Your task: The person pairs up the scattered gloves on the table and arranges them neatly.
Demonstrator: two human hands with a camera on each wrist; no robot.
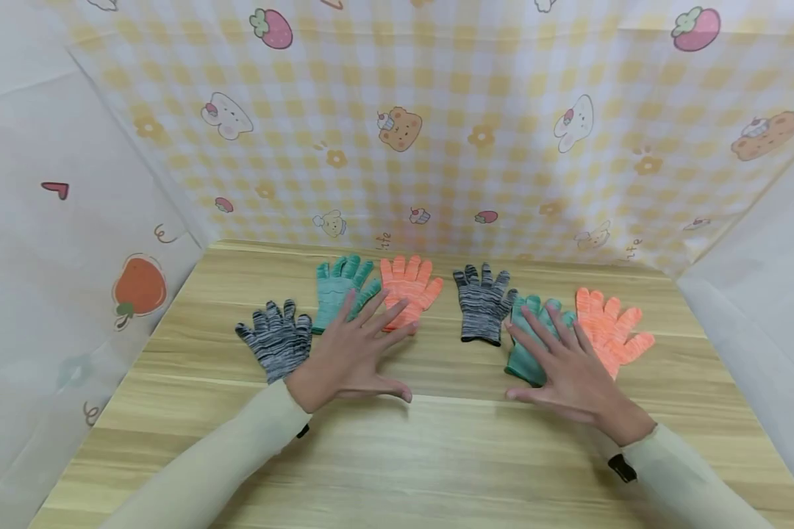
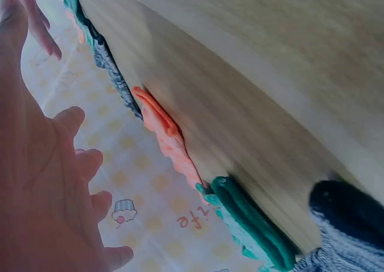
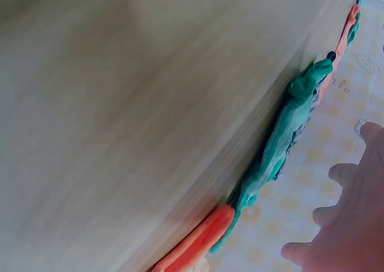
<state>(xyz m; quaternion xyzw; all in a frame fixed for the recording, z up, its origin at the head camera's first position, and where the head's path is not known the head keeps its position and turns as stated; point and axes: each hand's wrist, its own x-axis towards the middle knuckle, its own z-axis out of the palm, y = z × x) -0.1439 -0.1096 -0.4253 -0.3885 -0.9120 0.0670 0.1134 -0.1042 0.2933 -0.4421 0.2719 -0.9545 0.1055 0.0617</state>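
My left hand is held over the table with its fingers spread wide and nothing in its grasp. Nearest to it are a black-and-grey knit glove beside the wrist, a green glove partly behind the fingers, and an orange glove past the fingertips. My right hand, fingers also spread, overlaps a second green glove and covers part of it. Left of that lies another black-and-grey glove, and to the right another orange glove. In both wrist views the hands show above the gloves.
The gloves lie flat in two groups on a wood-grain table. A yellow checked cloth with cartoon prints hangs behind the far edge. White printed sheets close in the sides. A black strap shows under the right wrist.
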